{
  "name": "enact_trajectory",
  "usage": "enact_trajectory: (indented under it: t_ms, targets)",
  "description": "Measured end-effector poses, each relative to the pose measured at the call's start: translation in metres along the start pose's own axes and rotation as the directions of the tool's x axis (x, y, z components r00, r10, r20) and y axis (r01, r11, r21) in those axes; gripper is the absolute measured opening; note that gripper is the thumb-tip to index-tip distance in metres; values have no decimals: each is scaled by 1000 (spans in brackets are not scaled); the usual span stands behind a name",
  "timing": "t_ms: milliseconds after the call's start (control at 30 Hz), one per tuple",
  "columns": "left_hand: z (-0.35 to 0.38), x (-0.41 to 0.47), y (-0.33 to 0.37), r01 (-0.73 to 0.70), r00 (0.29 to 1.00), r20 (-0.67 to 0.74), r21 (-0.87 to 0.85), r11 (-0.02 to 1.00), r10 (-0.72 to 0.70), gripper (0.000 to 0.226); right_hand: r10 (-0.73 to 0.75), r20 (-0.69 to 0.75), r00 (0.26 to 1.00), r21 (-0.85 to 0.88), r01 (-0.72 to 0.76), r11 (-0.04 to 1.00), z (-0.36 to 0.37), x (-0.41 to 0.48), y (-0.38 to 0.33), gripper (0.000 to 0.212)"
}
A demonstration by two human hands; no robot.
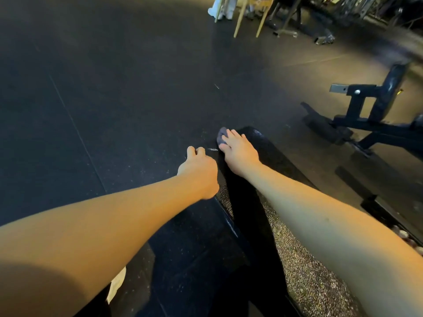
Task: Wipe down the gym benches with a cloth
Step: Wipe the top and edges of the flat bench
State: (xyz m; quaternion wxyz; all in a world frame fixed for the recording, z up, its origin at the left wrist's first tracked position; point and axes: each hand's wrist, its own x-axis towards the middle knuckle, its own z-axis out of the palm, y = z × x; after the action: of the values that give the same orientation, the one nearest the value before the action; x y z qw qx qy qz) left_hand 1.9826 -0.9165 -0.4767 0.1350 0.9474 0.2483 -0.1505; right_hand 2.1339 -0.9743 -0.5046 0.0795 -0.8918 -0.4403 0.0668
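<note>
1. At the far end of the bench (302, 277), just past frame centre toward 12 o'clock, the cloth (221, 136) lies on the pad's left corner.
2. The right hand (238, 154) lies flat on the cloth, fingers straight and slightly spread, pressing down.
3. The left hand (199, 172) hangs by the pad's left edge at about 9 o'clock of the cloth. Its fingers are curled, and I can't tell whether it grips anything.
4. Step in hand, as I read it: wiping the end corner.
5. To do it well: keep the palm flat, run long overlapping strokes back toward 5 o'clock, and wrap the cloth over the side edges.
6. The second bench (375, 115) at 3 o'clock looks to be next.
7. Containers: none I can make out. The clutter at 1 o'clock is too blurred to tell.
</note>
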Motion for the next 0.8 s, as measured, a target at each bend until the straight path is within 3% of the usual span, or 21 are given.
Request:
enact_trajectory:
  t_ms: [100, 333, 633, 800]
  targets:
    - [1, 1, -4, -1, 1000, -1, -4, 1000, 1, 52, -18, 2, 1000, -6, 18, 1000, -3, 3, -8, 47]
    - [7, 4, -20, -66, 997, -41, 7, 998, 66, 61, -149, 21, 989, 39, 149, 988, 1, -98, 37, 39]
    - [0, -2, -16, -54, 997, -60, -36, 998, 52, 58, -77, -18, 997, 23, 78, 997, 5, -4, -9, 45]
    - [6, -1, -27, 4, 994, -104, -177, 984, -23, 83, -149, -33, 988, 101, 152, 983, 6, -54, -3, 45]
